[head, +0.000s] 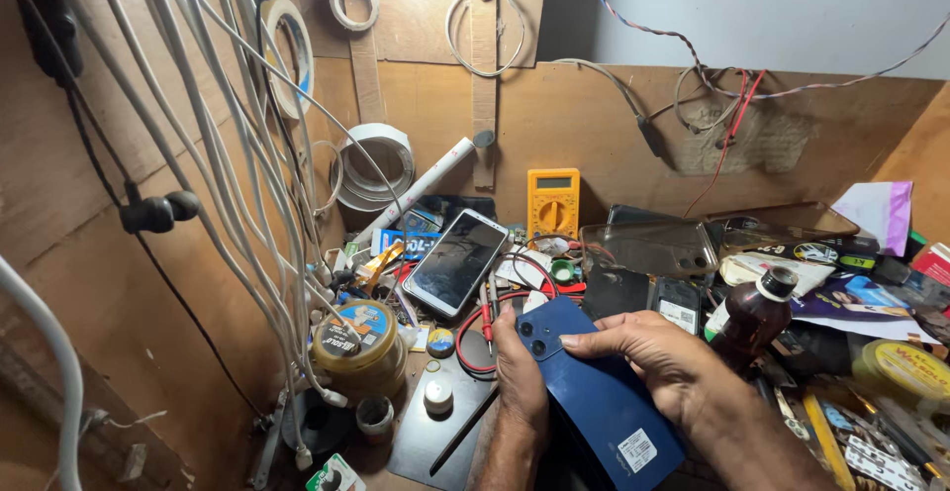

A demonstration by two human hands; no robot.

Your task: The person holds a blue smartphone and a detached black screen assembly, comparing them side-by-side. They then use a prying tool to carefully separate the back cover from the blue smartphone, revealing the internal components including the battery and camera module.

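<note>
We're gripping a blue phone (pixel 594 392) back-up in both hands: left hand (pixel 522 377) closing along its left edge, right hand (pixel 665 364) clamping over the right side, above a cluttered workbench (pixel 435 441). Crowding us: white cables (pixel 228 154) hanging left, a white phone (pixel 456 261) leaning behind, yellow multimeter (pixel 553 203), brown bottle (pixel 754 317) just right, round tin (pixel 360 343) left.

Blues, yellows and reds on a brown wooden bench

The phone (pixel 599 402) is deep blue with a white sticker; the multimeter (pixel 552 204) is bright yellow with a grey screen; its probe leads (pixel 495 308) are red; the bottle (pixel 750 319) is dark brown with a black cap; the hanging cables (pixel 213 145) are white; the tape roll (pixel 376 164) is off-white.
</note>
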